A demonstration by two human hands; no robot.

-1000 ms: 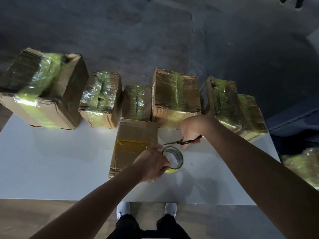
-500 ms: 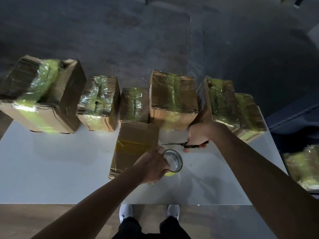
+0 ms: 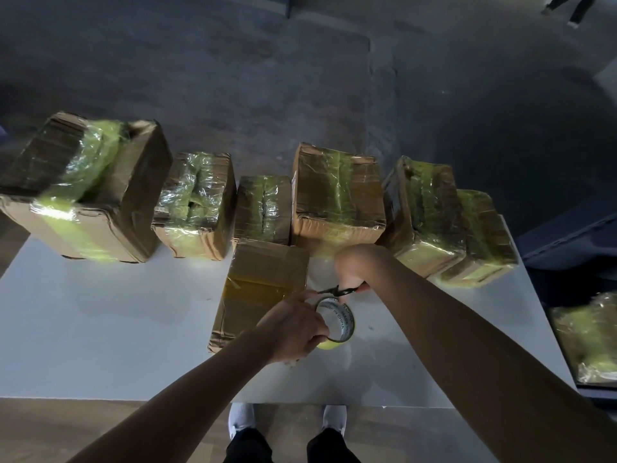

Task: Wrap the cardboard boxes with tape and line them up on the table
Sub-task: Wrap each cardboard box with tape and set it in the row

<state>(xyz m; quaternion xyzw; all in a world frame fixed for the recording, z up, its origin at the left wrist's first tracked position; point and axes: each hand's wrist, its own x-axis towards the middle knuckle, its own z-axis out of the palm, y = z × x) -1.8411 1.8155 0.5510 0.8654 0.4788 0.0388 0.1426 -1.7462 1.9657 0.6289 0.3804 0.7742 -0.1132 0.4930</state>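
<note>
Mostly done, by the look of it: a row of six brown cardboard boxes (image 3: 337,202), each banded in shiny yellow-green tape, stands side by side along the far edge of the white desk (image 3: 100,329), running from the upper left of the frame to the right of centre. One more plain brown cardboard box (image 3: 263,289) lies in front of that row at mid-frame, touching it. It shows only one amber strip across its top, so I judge it the box being worked on, and only partly wrapped. Just right of it, the left hand (image 3: 293,325) is curled round a roll of yellowish clear tape (image 3: 337,324). The right hand (image 3: 350,269) is closed on the handles of small black scissors (image 3: 337,290), whose blades point left just above the roll. Whether a strip lies between the blades is too small to tell, though cutting the tape looks like the current step. What remains is finishing this wrap and pushing the box into line. Another tape-wrapped box (image 3: 587,342) sits at the right edge of the frame, beyond the desk, and may yet need to join the row
</note>
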